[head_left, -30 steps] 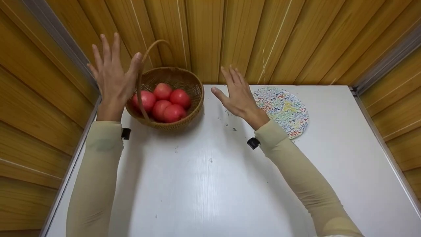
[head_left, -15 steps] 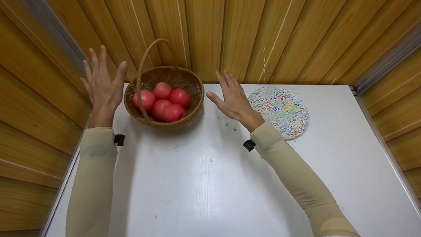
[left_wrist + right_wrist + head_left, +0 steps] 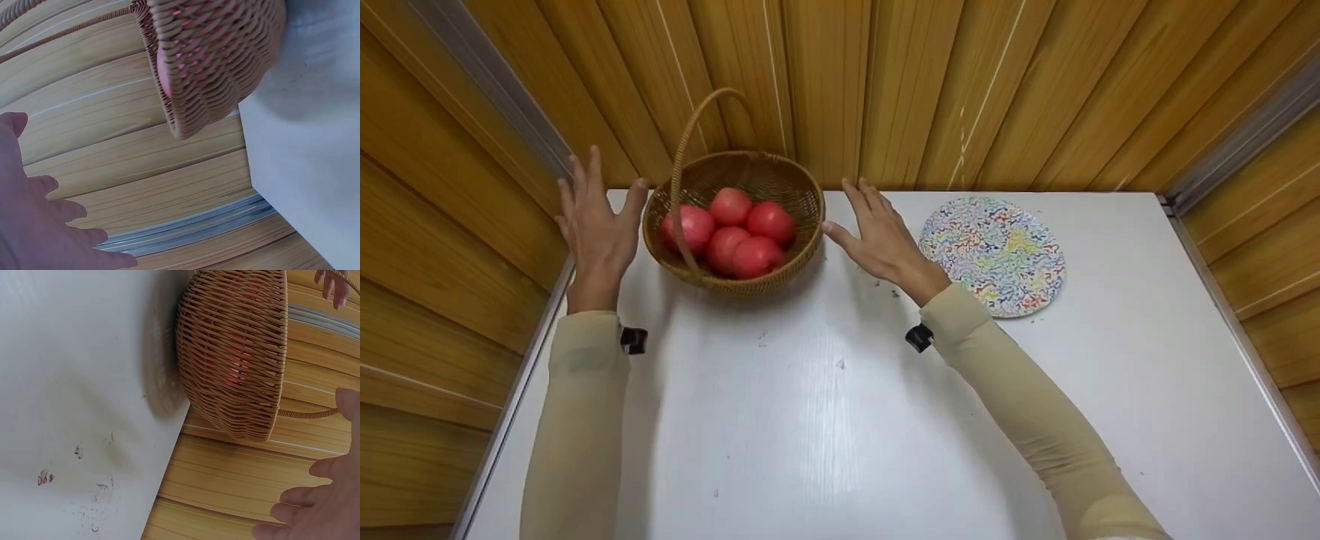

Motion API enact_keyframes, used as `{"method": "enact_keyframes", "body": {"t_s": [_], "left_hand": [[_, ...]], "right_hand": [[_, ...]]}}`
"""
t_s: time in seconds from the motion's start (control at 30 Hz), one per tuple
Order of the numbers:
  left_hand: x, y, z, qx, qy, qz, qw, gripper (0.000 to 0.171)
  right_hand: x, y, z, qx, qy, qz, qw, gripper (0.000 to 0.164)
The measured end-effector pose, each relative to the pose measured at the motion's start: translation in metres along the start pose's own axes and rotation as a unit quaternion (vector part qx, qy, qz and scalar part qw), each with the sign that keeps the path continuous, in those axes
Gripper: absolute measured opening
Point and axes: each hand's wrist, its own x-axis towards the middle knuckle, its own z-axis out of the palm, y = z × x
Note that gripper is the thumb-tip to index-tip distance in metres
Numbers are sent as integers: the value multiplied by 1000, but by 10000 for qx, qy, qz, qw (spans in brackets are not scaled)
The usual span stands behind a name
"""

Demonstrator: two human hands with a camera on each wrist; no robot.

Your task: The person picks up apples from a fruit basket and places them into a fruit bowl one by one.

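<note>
The basket stands on the far left part of the desk, between the two hands: the left hand is on its left side, the right hand on its right. It is roughly round, so the rim gives no clear long axis; its handle arches from near to far, bowed to the left. From the head, both thumbs lie close to the rim, the right thumb's tip seeming to meet its edge. Both wrist views, however, show a gap between hand and weave, so I judge both hands apart from it; which is nearer I cannot tell for sure.

The left forearm runs almost straight from near to far, the hand upright with its thumb toward the basket. The right forearm slants in from the near right, its hand pointing far and left, thumb also toward the basket. Both hands are raised above the desk.

All the fingers are extended and somewhat spread, the thumbs held away from them; neither hand has hold of anything. Five red fruits lie in the basket. Right of the right hand, well apart from the basket, is a speckled mat.
</note>
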Motion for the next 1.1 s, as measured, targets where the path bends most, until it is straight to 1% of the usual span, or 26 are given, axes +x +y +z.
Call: {"method": "enact_keyframes", "body": {"t_s": [0.27,0.5,0.6,0.67,0.83,1.1], "left_hand": [[-5,-12,11,-59,-140,100,9998,89],[-10,-24,22,-83,-268,34,9996,86],[-13,-29,26,-213,-318,-29,9993,83],[-14,-31,28,-278,-357,-70,9990,82],[-16,-38,34,-253,-410,-163,9987,78],[-20,-45,39,-451,-492,-281,9974,75]], "right_hand": [[0,1,11,384,-59,114,9992,89],[0,4,23,927,-145,201,9954,87],[1,6,28,1119,-79,159,9936,85],[2,7,31,1233,-20,45,9924,84],[4,4,37,1325,-79,-163,9910,82],[8,-3,44,1428,-236,-109,9894,79]]}}
